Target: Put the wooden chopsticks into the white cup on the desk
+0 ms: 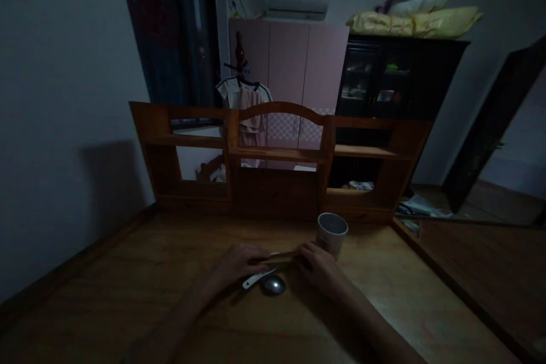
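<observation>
A thin brown stick-like utensil [284,257] spans the gap between my hands, just above the desk; its exact kind is too dim to tell. My left hand [248,257] closes on its left end, while the fingers of my right hand [314,264] are wrapped round the right end. Below them lies a white handle [255,279] with a small hole at its tip, slanting up to the right. Right beside it sits the rounded shiny metal bowl of a spoon [273,285]. A grey cup [332,230] stands upright just behind my right hand.
A wooden shelf unit [277,153] rises along the desk's far edge. The wooden desk [170,261] meets a white wall [77,182] at left and has a raised rim [443,273] at right. Beyond are pink wardrobes [288,62] and a dark cabinet [396,79].
</observation>
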